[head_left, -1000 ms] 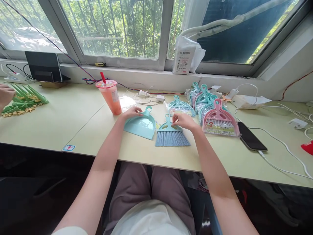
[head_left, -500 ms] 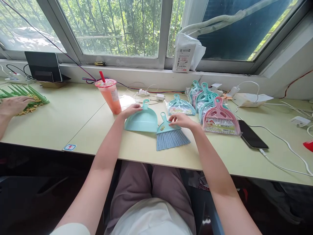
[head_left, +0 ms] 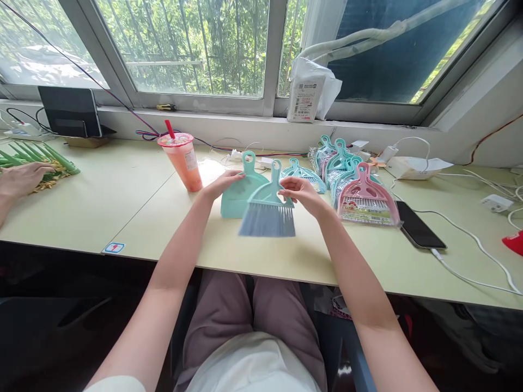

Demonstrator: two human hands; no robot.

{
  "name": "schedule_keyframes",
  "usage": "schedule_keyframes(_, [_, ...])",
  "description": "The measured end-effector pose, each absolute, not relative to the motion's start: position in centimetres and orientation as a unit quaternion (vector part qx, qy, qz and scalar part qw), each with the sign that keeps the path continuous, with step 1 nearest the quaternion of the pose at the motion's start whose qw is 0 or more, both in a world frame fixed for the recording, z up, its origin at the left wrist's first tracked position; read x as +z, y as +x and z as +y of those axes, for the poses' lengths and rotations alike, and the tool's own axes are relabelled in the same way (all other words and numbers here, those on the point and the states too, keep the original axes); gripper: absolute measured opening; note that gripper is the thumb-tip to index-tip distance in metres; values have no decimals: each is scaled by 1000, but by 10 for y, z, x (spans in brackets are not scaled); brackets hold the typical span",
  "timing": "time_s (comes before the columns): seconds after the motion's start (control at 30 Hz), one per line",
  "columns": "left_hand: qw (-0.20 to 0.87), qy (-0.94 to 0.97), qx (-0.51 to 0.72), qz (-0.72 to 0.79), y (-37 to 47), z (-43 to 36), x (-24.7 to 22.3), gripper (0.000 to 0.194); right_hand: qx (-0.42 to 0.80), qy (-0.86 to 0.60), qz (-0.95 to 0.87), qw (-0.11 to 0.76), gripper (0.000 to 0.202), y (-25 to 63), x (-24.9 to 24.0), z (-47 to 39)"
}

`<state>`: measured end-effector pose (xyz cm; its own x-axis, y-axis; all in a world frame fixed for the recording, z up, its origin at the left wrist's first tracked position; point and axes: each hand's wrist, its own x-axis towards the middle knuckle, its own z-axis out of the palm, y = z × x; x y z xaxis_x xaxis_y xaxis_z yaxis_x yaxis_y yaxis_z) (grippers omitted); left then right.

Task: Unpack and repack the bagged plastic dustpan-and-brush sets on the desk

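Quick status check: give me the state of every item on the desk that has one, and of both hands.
Left hand: gripping the teal plastic dustpan, raised upright.
Right hand: gripping the teal hand brush with grey bristles, lifted, bristles down, in front of the dustpan.
Orange drink cup with red straw: upright, lid on.
Pink packaged dustpan set: wrapped, lying flat.
Black phone: screen dark, cable plugged in.

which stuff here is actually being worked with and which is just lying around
In hand:
left hand holding the teal dustpan
right hand holding the small brush

Lying about:
packaged dustpan sets
pink drink cup
phone
white parcel on the sill
tablet
chargers and cables
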<state>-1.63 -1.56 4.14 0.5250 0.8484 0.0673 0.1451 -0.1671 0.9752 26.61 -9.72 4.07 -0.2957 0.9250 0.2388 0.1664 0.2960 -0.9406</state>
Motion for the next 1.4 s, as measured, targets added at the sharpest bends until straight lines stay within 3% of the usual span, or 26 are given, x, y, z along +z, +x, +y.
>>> schedule_keyframes(0.13, [539,750,229,306,2,-28,41,51,256,-454,-708,477,38,251,25,-89])
schedule_keyframes(0.23, [529,768,203,297,14,-31,35,51,107,-496,-747,430,21,244,20,-91])
schedule_keyframes(0.37, [546,752,250,272,23,-33,29,49,5,-548,-740,390,19,246,21,-94])
schedule_keyframes(0.43, [564,738,265,259,25,-33,28,51,27,-555,-727,402,30,251,21,-91])
schedule_keyframes(0.5, [574,733,260,256,27,-35,28,51,128,-543,-721,412,43,257,19,-86])
schedule_keyframes(0.63, [560,746,235,274,33,-42,28,44,318,-518,-699,377,43,262,14,-78])
schedule_keyframes(0.8, [536,746,248,306,38,-47,28,43,315,-552,-660,400,43,252,11,-80])
schedule_keyframes(1.13, [475,771,275,323,40,-49,35,62,351,-559,-604,447,45,247,5,-76])
schedule_keyframes(1.33, [534,760,203,308,27,-39,33,38,384,-537,-553,508,55,246,3,-76])
schedule_keyframes(1.4, [560,752,166,305,16,-31,28,40,417,-528,-542,504,59,247,3,-75])
